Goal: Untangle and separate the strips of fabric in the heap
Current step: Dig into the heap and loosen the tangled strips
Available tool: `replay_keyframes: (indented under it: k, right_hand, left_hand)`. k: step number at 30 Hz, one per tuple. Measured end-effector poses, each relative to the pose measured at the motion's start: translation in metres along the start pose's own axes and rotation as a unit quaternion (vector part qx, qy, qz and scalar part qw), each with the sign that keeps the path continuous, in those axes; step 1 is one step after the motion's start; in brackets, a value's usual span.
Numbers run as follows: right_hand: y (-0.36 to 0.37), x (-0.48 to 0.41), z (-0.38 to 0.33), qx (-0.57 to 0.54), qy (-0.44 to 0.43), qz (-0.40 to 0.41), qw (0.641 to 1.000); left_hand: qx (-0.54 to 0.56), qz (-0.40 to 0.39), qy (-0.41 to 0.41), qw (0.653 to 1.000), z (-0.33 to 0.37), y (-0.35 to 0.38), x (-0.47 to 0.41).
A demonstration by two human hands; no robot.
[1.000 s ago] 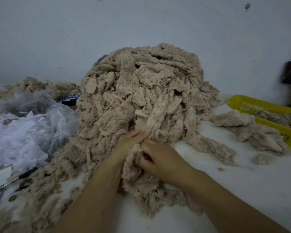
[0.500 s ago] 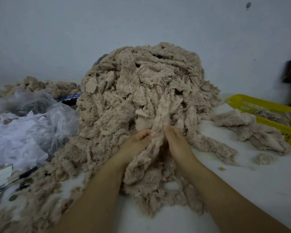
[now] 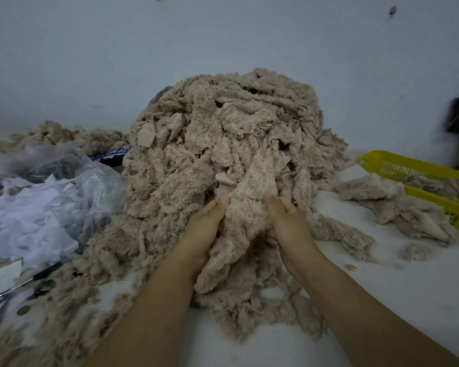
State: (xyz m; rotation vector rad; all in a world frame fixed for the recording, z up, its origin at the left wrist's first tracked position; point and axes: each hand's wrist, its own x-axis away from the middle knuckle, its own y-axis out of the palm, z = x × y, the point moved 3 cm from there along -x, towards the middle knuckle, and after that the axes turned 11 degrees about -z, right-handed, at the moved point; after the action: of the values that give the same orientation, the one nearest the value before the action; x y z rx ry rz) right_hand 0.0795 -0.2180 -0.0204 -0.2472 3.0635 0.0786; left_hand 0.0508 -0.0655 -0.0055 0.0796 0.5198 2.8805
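A tall heap of beige fuzzy fabric strips (image 3: 223, 133) rises against the wall in the middle of the white table. One strip (image 3: 247, 218) runs down from the heap's front toward me and spreads out on the table. My left hand (image 3: 204, 229) grips this strip's left edge, thumb on top. On the strip's right edge, my right hand (image 3: 289, 226) holds it the same way. The two hands are a short way apart with the strip stretched between them.
A clear plastic bag with white cloth (image 3: 43, 205) lies at the left. A yellow basket (image 3: 419, 176) with beige fabric stands at the right, a separate small pile of strips (image 3: 398, 207) in front of it. A pen (image 3: 24, 284) lies at the near left. Loose fluff litters the table.
My hands were close together on the strip. They have slid up it toward the heap and spread apart, opening the strip out between them.
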Motion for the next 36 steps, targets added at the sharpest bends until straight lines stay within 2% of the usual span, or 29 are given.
replay_keyframes:
  k: [2,6,8,12,14,24,27,29,31,33,36]
  right_hand:
    - [0.002,0.001,-0.002,0.046,-0.011,-0.016,0.999]
    - [0.009,0.005,-0.004,0.102,-0.062,-0.062,0.991]
    - [0.014,0.008,-0.002,0.131,-0.08,-0.088,0.984]
    - [0.015,0.009,-0.001,0.155,-0.087,-0.103,0.979]
    - [0.014,0.008,-0.001,0.157,-0.086,-0.087,0.98]
    - [0.004,0.004,-0.003,0.071,-0.004,0.009,0.997]
    - [-0.022,0.0,-0.008,-0.001,0.03,0.094,0.995]
    - [-0.039,-0.001,-0.008,0.014,0.044,0.137,0.99]
    - [-0.036,0.001,-0.007,0.071,0.021,0.11,0.991]
    - [-0.014,0.005,-0.007,0.103,0.005,0.034,0.994]
    - [0.017,0.009,-0.002,0.004,0.046,-0.099,0.994]
  left_hand:
    - [0.049,0.018,-0.006,0.999,0.001,-0.001,0.0]
    - [0.08,0.045,-0.036,0.995,-0.001,-0.002,-0.002]
    - [0.054,0.036,-0.052,0.997,-0.002,0.001,-0.003]
    - [-0.029,0.011,-0.029,0.999,-0.002,0.008,-0.003]
    - [-0.051,0.001,-0.023,0.998,0.0,0.011,-0.003]
    - [0.03,-0.047,-0.004,0.998,0.002,0.01,-0.005]
    - [0.013,-0.026,0.033,0.999,0.012,-0.003,-0.003]
    - [0.021,-0.019,0.046,0.999,0.015,-0.013,-0.004]
    - [0.02,-0.024,0.03,0.999,0.012,-0.012,-0.002]
    - [0.009,-0.035,0.007,0.999,0.005,-0.004,-0.001]
    - [-0.059,-0.056,0.001,0.997,-0.006,0.01,0.001]
